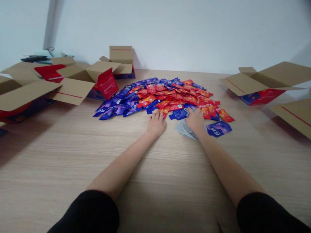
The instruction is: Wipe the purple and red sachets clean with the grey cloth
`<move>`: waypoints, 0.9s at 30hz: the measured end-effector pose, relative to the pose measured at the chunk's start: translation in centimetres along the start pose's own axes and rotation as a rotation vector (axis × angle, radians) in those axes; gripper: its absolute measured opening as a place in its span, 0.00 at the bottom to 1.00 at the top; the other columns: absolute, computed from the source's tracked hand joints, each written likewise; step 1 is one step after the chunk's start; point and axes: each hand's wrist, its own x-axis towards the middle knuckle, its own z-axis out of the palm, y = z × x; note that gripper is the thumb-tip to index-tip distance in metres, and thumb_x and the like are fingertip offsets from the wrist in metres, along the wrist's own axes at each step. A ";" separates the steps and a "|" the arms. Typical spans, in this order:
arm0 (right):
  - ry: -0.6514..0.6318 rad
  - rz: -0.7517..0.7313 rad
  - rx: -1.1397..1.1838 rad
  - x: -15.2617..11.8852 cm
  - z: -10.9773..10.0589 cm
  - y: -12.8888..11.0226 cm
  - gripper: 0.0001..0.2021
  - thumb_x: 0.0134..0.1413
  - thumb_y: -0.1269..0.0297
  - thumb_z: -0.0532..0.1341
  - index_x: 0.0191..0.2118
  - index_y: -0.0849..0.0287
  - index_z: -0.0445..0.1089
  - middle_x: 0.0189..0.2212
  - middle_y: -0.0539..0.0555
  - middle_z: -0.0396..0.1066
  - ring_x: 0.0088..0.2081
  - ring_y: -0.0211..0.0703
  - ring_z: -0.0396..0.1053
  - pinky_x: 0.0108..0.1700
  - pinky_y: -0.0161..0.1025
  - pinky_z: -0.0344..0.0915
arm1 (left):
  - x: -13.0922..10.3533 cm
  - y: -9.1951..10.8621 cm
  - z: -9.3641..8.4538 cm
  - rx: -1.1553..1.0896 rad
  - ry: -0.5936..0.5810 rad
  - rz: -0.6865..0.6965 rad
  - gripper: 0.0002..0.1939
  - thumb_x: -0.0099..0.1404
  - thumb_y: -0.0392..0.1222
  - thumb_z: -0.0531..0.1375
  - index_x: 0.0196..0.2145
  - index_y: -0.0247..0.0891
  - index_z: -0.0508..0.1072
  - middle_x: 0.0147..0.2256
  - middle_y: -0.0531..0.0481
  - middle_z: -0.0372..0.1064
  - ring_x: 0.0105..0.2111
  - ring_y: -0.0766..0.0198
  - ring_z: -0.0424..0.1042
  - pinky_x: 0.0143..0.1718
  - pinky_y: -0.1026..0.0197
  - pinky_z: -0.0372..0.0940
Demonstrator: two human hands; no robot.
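A wide pile of small flat packets lies on the table, with blue-purple packets [132, 104] mostly at the left and back and red-orange packets [176, 94] in the middle and right. My left hand [156, 124] rests at the front edge of the pile, fingers stretched out and touching a red packet. Grey cloth [185, 130] is bunched under my right hand [195, 119], which grips it against the tabletop beside the front packets. Just right of the cloth lies a single blue packet [219, 128].
Open cardboard boxes stand at the left, including a large near box [26, 97], a red-flapped box [108, 84] and a back box [121, 61]. On the right are another open box [263, 94] and a box flap [295, 113]. A white wall [175, 35] rises behind the wooden table [170, 181].
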 end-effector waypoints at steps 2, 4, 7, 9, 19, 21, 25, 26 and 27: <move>-0.005 0.008 -0.009 -0.2 -0.2 -0.1 0.24 0.60 0.66 0.52 0.61 0.56 0.65 0.51 0.69 0.59 0.51 0.61 0.59 0.45 0.50 0.61 | -0.6 -0.4 0.1 -0.007 -0.048 0.066 0.27 0.72 0.41 0.45 0.65 0.33 0.59 0.66 0.36 0.55 0.63 0.48 0.57 0.58 0.41 0.57; -0.011 0.020 -0.010 -0.4 -0.6 0.1 0.24 0.60 0.66 0.51 0.60 0.57 0.65 0.52 0.69 0.59 0.51 0.62 0.59 0.46 0.51 0.61 | -2.0 -0.6 -0.2 -0.016 -0.102 0.146 0.26 0.72 0.41 0.46 0.66 0.39 0.59 0.67 0.42 0.54 0.65 0.51 0.55 0.60 0.41 0.55; -0.002 0.025 0.047 -0.7 -2.3 0.8 0.25 0.58 0.69 0.50 0.60 0.58 0.66 0.52 0.68 0.61 0.51 0.60 0.61 0.49 0.52 0.59 | -5.3 -0.7 -1.1 -0.056 -0.183 0.305 0.27 0.73 0.42 0.44 0.68 0.42 0.55 0.69 0.46 0.49 0.68 0.50 0.49 0.63 0.39 0.50; -0.013 -0.035 0.152 -1.1 -4.2 1.2 0.25 0.56 0.71 0.50 0.59 0.59 0.67 0.51 0.65 0.64 0.49 0.57 0.63 0.51 0.51 0.59 | -7.9 -0.8 -2.0 -0.097 -0.205 0.399 0.27 0.73 0.42 0.44 0.68 0.43 0.54 0.69 0.49 0.48 0.69 0.52 0.46 0.65 0.40 0.48; -0.347 -0.494 0.427 -12.8 -8.2 -2.8 0.22 0.52 0.75 0.50 0.49 0.57 0.72 0.45 0.57 0.69 0.47 0.47 0.65 0.50 0.43 0.62 | -16.6 -1.0 -5.1 -0.162 -0.235 0.558 0.28 0.73 0.43 0.47 0.69 0.48 0.51 0.69 0.53 0.49 0.70 0.56 0.41 0.67 0.42 0.43; -0.317 -0.463 0.261 -15.1 -7.0 -2.9 0.22 0.53 0.73 0.52 0.52 0.58 0.71 0.46 0.60 0.66 0.47 0.51 0.63 0.49 0.44 0.61 | -17.1 -0.7 -5.1 -0.147 -0.219 0.521 0.27 0.73 0.44 0.46 0.69 0.46 0.52 0.69 0.53 0.48 0.70 0.55 0.41 0.67 0.42 0.43; -0.260 -0.438 0.057 -16.4 -5.7 -2.6 0.22 0.55 0.71 0.54 0.56 0.58 0.68 0.47 0.62 0.62 0.47 0.54 0.60 0.48 0.46 0.60 | -18.2 0.3 -5.5 -0.095 -0.182 0.450 0.28 0.73 0.43 0.46 0.69 0.38 0.51 0.70 0.49 0.42 0.70 0.51 0.37 0.68 0.42 0.42; -0.260 -0.437 0.047 -16.3 -5.6 -2.6 0.22 0.55 0.71 0.54 0.56 0.58 0.68 0.47 0.61 0.62 0.47 0.54 0.60 0.48 0.45 0.60 | -18.6 0.5 -5.6 -0.077 -0.169 0.411 0.29 0.73 0.43 0.46 0.69 0.35 0.50 0.71 0.47 0.41 0.70 0.50 0.36 0.67 0.42 0.43; -0.260 -0.433 0.040 -16.3 -5.6 -2.6 0.22 0.55 0.71 0.55 0.56 0.58 0.68 0.47 0.61 0.62 0.47 0.53 0.60 0.48 0.45 0.60 | -19.1 0.7 -5.7 -0.060 -0.162 0.362 0.30 0.73 0.44 0.46 0.69 0.33 0.49 0.71 0.44 0.39 0.70 0.49 0.37 0.67 0.41 0.43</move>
